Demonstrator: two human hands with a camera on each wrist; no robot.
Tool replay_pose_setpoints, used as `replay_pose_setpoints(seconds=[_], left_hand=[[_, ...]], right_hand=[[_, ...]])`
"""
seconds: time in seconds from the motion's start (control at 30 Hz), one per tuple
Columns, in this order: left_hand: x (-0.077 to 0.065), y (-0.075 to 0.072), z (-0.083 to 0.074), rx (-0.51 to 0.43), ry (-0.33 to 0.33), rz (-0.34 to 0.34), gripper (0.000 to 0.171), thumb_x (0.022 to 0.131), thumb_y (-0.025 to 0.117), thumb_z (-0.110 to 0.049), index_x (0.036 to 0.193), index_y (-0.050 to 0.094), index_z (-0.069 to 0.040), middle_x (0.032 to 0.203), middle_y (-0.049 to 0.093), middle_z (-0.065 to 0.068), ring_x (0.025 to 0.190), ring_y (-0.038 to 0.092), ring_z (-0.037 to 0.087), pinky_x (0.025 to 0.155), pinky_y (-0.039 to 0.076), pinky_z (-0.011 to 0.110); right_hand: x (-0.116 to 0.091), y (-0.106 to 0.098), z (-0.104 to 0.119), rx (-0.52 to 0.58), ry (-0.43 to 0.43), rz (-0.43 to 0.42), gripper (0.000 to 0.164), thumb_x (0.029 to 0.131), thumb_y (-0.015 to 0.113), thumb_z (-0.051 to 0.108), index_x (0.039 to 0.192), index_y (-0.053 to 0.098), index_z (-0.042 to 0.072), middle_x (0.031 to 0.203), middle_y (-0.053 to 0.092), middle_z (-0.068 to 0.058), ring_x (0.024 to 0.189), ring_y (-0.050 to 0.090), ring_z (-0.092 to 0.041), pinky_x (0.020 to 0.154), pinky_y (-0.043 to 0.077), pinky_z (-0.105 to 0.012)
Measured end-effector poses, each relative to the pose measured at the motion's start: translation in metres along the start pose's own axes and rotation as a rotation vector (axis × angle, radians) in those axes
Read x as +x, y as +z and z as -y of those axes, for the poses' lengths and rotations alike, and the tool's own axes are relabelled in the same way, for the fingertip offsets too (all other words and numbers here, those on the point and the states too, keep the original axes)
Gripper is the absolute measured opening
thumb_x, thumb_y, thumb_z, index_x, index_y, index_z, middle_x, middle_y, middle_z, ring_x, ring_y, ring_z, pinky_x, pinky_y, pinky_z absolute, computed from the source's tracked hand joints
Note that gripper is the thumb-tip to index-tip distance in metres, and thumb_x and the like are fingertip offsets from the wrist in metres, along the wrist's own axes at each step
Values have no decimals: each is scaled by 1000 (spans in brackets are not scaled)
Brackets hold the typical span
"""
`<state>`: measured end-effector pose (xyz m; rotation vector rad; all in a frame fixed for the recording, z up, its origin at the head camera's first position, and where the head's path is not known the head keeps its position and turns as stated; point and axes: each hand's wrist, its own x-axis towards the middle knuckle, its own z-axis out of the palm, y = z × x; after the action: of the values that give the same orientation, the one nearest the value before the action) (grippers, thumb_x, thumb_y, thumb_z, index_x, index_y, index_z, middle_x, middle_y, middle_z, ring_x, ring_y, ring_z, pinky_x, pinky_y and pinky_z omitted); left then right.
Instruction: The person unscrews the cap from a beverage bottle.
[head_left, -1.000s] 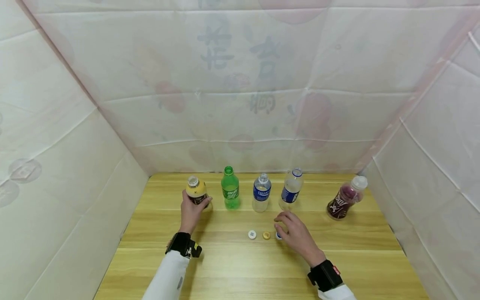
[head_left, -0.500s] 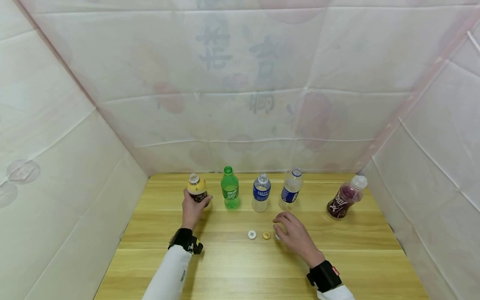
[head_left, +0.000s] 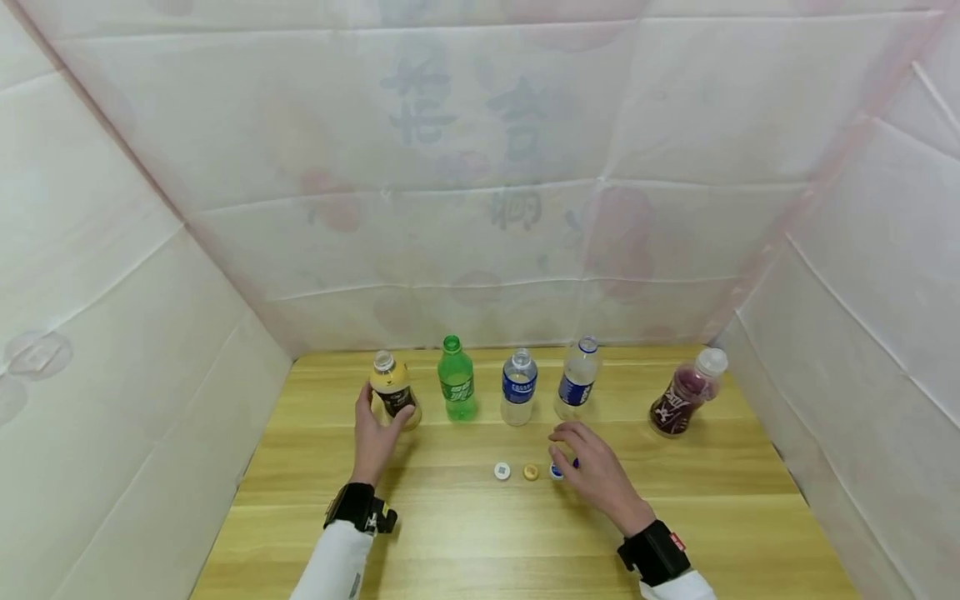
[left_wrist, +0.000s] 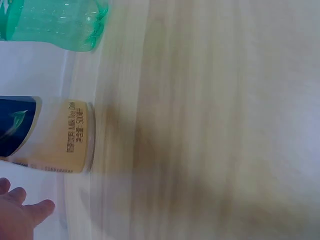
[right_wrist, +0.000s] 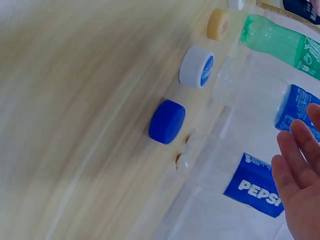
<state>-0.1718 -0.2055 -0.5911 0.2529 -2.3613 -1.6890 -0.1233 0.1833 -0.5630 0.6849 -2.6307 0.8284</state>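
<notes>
My left hand is spread at the yellow milk tea bottle, which stands upright and uncapped at the left. In the left wrist view, fingers show apart from this bottle's side. Over the table, my right hand hovers with loosely bent fingers and nothing in them. Close to it lie a blue cap and a white cap with a blue top. Left of those are a yellow cap and a white cap.
An uncapped green bottle, a clear blue-labelled bottle and a clear Pepsi bottle stand along the back. At the right is a dark purple bottle with a white cap. Cloth walls enclose the wooden table.
My left hand has loosened from the milk tea bottle and drawn slightly back toward me; the bottle stays put. The right hand has hardly moved. The head view has shifted slightly.
</notes>
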Motion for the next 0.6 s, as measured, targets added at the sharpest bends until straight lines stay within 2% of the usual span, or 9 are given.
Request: replay_pose_setpoints(seconds=[0.1,0.2,0.43,0.6], left_hand=[[-13,-9,0,18,-39,8,103,93,78,-38,165,11,-5,168,16,24,155,15,42,123,16,63],[-25,-17,3,38,-33,-1,98,95,77,-35,165,14,-5,168,17,23,155,16,42,123,17,62],[-49,-28,2,67,59,-9,87,98,74,-27,163,21,-4,166,23,23,153,21,42,121,22,61],[-58,-32,-8,117,120,-9,77,98,74,-28,159,32,-4,162,33,22,149,30,42,118,27,61]], right_hand=[[1,-8,0,-27,-6,-9,17,96,75,17,110,73,8,121,68,-8,114,66,-27,94,57,-46],[2,-18,-1,-49,-24,-39,17,95,75,17,109,73,7,120,69,-11,112,67,-30,93,57,-48],[3,-47,-10,-45,-30,-157,23,91,78,11,111,72,1,119,68,-15,110,66,-34,92,56,-52],[3,-74,-21,-51,-44,-320,29,85,78,2,113,71,-4,119,68,-18,108,65,-38,91,51,-48]])
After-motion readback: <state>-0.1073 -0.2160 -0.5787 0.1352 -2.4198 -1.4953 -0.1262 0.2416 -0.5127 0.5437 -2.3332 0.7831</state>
